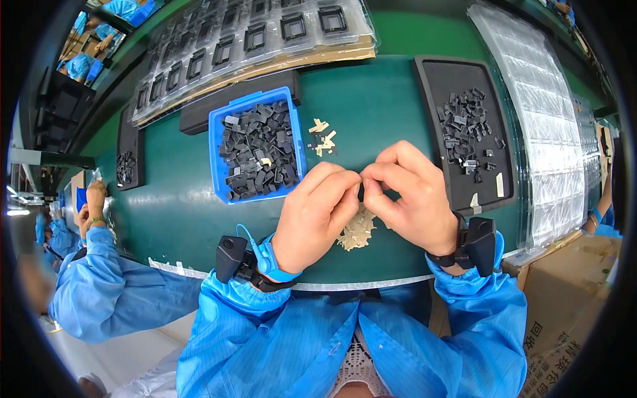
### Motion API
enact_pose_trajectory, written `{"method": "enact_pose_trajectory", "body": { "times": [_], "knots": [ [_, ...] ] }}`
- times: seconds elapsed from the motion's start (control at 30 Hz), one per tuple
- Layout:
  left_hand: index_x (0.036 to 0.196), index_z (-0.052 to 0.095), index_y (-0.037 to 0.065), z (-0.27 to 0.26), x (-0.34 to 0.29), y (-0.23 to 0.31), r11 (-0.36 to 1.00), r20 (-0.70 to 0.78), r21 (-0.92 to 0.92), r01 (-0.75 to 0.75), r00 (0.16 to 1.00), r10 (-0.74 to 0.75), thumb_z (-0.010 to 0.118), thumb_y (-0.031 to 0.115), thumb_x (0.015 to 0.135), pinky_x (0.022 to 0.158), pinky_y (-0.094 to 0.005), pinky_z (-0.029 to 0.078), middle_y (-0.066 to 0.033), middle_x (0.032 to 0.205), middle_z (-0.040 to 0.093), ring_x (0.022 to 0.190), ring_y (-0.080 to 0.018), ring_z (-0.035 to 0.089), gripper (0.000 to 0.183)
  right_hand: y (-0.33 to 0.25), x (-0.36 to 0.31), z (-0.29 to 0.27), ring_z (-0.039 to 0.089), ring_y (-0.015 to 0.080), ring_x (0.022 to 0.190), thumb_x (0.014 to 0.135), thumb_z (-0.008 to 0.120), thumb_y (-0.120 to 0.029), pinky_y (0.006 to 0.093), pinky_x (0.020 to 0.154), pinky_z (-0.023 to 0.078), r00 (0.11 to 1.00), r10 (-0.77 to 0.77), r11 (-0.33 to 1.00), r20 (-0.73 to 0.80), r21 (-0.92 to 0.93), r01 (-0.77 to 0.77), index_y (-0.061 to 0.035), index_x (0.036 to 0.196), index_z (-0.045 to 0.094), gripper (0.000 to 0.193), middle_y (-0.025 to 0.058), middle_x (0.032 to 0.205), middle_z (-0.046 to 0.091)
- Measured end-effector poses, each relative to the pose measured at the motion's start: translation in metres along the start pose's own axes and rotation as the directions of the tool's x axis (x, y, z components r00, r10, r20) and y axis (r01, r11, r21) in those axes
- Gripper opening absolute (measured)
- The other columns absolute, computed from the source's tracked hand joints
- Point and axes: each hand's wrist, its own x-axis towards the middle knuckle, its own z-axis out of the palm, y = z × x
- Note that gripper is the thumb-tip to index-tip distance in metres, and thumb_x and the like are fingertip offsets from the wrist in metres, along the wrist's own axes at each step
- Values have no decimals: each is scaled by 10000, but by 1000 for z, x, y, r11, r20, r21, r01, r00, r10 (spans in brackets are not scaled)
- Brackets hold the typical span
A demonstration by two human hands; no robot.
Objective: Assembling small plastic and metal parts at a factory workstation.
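My left hand and my right hand meet fingertip to fingertip over the green table, each closed in a pinch. Whatever is between the fingers is too small or hidden to make out. Just below them lies a heap of small beige pieces, partly covered by my hands. Left of my hands stands a blue bin full of small black parts. A few beige strips lie beside the bin's right wall, with tiny dark bits among them.
At right a black tray holds loose black parts; clear plastic trays lie beyond it. Clear trays with black frames are stacked at the back. A cardboard box stands lower right. At left a co-worker's sleeve reaches the table.
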Motion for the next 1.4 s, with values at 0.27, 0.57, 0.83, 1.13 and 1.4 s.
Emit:
{"method": "enact_pose_trajectory", "body": {
  "times": [0.27,0.57,0.83,1.13,1.4],
  "knots": [
    [914,572,-11,-2,-1,-4,1000,90,-27,14,996,-12,611,-22,770,618,-341,474,-124,832,551,718,-280,567,150,-1,0,-3,556,203,590,694,671,-19,306,509,457,999,27,1000,26,13,-28,-18,777,632,92,68,749,527],
    [885,575,-15,0,2,-4,1000,88,-23,-3,996,5,608,-38,774,587,-310,457,-112,815,559,681,-240,558,118,0,-1,1,552,204,592,682,669,-28,310,515,461,999,20,999,26,-38,-19,-27,753,624,84,64,741,511],
    [864,582,-23,-1,0,-7,997,62,-77,25,998,-20,598,-37,808,544,-250,446,-68,783,562,622,-139,550,60,-2,-1,-1,551,224,599,677,657,-25,317,517,462,994,100,993,-32,-52,-102,-26,730,610,71,74,746,513],
    [907,520,23,-16,3,0,530,392,-603,596,800,-454,470,140,945,426,-198,319,1,658,493,488,-49,431,132,3,1,-18,600,307,681,733,607,-71,372,622,483,829,268,954,491,-16,-299,-29,799,641,85,126,749,568],
    [878,515,25,-21,5,-2,183,625,-679,711,691,-362,453,151,951,377,-199,256,-10,664,486,418,-43,359,158,2,7,-18,570,221,713,676,724,-18,315,594,474,994,-41,998,97,43,37,-54,837,633,189,76,857,540]
  ]
}}
